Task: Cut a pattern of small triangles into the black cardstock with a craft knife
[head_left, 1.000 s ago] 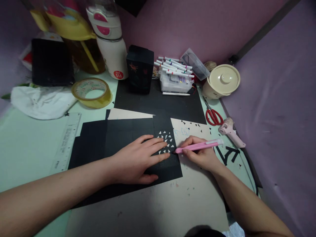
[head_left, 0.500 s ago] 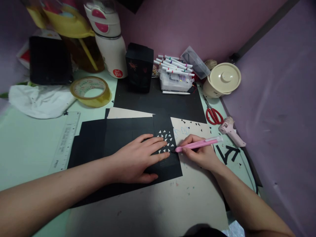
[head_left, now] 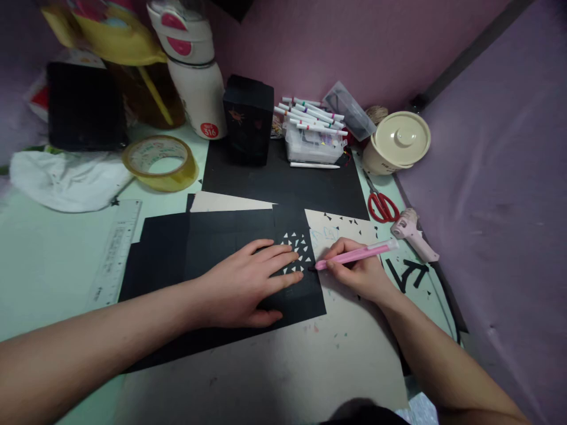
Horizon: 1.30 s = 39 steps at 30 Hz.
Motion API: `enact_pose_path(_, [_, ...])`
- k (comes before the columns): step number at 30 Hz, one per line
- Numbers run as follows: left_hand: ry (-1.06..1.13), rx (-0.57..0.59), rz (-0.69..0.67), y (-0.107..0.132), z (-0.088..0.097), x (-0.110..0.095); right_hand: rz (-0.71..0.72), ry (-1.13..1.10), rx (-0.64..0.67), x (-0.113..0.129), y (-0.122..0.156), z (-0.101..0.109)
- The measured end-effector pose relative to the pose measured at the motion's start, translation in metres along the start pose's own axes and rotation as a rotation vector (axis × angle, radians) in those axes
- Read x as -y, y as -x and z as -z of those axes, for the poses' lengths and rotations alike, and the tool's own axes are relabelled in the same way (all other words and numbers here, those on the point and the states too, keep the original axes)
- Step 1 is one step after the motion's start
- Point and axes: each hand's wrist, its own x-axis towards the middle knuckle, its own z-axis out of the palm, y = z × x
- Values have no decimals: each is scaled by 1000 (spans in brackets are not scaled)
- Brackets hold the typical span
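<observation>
My left hand (head_left: 245, 284) lies flat with fingers spread on a sheet of black paper (head_left: 208, 242), pressing it down beside a patch of small triangular cut-outs (head_left: 297, 251). My right hand (head_left: 358, 273) is closed round a pink craft knife (head_left: 357, 255), whose tip touches the black paper's right edge near the cut-outs. Beneath the paper lies a beige cutting board (head_left: 310, 360) sprinkled with tiny black triangle scraps.
Red scissors (head_left: 381, 205), a pink glue gun (head_left: 411, 233) and a cream lidded pot (head_left: 397, 141) sit at right. A marker box (head_left: 312, 133), black box (head_left: 248, 121), bottle (head_left: 197, 77), tape roll (head_left: 159, 162), ruler (head_left: 116, 251) and white cloth (head_left: 66, 180) stand behind and left.
The view drifted slightly; both hands stay almost in place, and the knife tip has shifted a little along the paper's edge by the cut-outs.
</observation>
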Motion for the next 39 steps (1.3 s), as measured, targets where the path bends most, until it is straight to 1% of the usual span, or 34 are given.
enact_pose_path(4, [16, -21, 0, 0, 0, 0, -6, -16, -14, 1, 0, 0])
enact_pose_path(15, [2, -13, -7, 0, 0, 0, -12, 0, -59, -2, -1, 0])
enact_pose_path(18, [9, -27, -8, -1, 0, 0, -13, 10, -70, -3, -1, 0])
enact_pose_path(22, [6, -37, -11, 0, -1, 0, -13, 21, -68, -3, -2, 0])
enact_pose_path(28, [-18, -4, 1, -1, -1, 0, 3, 14, -77, -2, -2, -1])
enact_pose_path(31, [-9, -22, -5, -1, -2, 0, 4, 0, -78, -2, -1, -1])
enact_pose_path(36, [7, -38, -6, 0, -2, 0, 25, -5, -46, -2, 2, -1])
enact_pose_path(39, [8, -28, -3, 0, -1, 0, 27, 11, -33, -2, 2, -1])
